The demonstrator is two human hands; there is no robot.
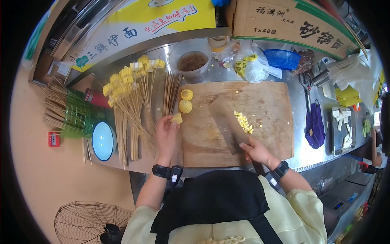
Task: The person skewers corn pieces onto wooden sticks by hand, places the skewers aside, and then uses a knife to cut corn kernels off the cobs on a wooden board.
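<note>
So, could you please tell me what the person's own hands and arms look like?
The left hand and right hand are bare, without gloves. Each wrist wears a black strap with a dark, boxy module bearing a pale patch. The sleeves are pale yellow, leaving the forearms uncovered.

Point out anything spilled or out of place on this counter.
Loose corn kernels lie scattered on the cutting board beside the cleaver in the right hand. They look odd against the neat corn chunks at the board's far left corner, though they may simply be cutting scraps. Nothing else clearly stands out.
</note>
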